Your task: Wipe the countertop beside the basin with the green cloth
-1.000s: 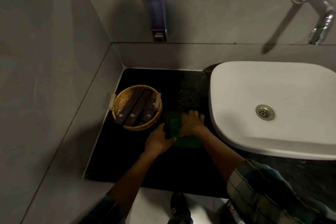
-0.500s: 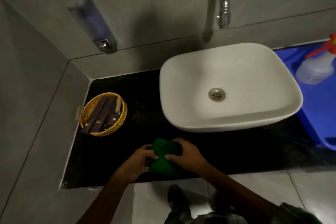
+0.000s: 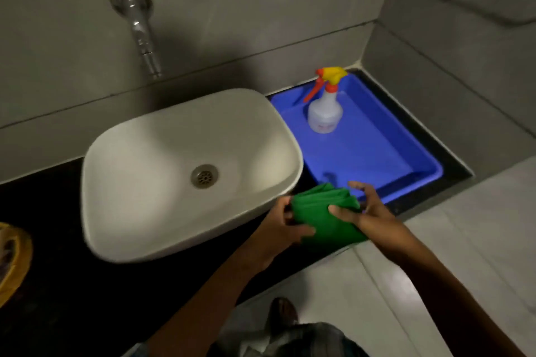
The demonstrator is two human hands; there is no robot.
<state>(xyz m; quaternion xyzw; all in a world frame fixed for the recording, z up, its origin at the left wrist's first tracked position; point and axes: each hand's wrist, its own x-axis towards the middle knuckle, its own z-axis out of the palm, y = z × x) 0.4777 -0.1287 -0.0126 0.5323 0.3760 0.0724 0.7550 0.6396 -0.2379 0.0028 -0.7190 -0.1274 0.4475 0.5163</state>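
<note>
A folded green cloth (image 3: pixel 324 217) is held between both hands at the front right corner of the white basin (image 3: pixel 162 171), over the front edge of the black countertop (image 3: pixel 58 284). My left hand (image 3: pixel 281 229) grips the cloth's left side. My right hand (image 3: pixel 362 209) pinches its right side with thumb on top and fingers spread. Whether the cloth touches the counter is unclear.
A blue tray (image 3: pixel 385 159) sits on the counter right of the basin, holding a white spray bottle (image 3: pixel 324 110) with an orange and yellow trigger. A chrome tap (image 3: pixel 139 26) juts from the wall. A wicker basket (image 3: pixel 14 261) shows at the far left edge. Pale floor lies below.
Both hands carried the green cloth from beside the wicker basket on the left, along the counter's front edge, to the basin's right front corner. The view swung right, revealing the blue tray.
</note>
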